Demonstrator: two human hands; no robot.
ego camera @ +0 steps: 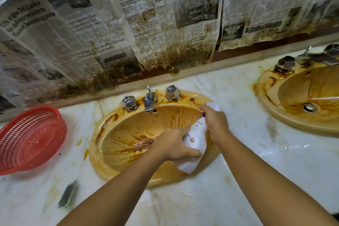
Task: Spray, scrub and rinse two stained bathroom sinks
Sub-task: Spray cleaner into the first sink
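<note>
Stained newspaper sheets cover the wall across the whole upper half of the frame, their lower edges soaked brown. Below them a pale marble counter holds 2 tan sinks streaked with brown stains: the near sink at centre and the second sink at the right edge, partly cut off. A red plastic basket sits tilted on the counter at the left. A white spray bottle is held slanted over the right side of the near sink's bowl, nozzle end toward the wall. The left hand grips the bottle's body, and the right hand is curled round its neck by the purple trigger. A chrome faucet stands between 2 faceted knobs at the sink's back rim. A dark, blurred scouring pad lies on the counter at lower left.
</note>
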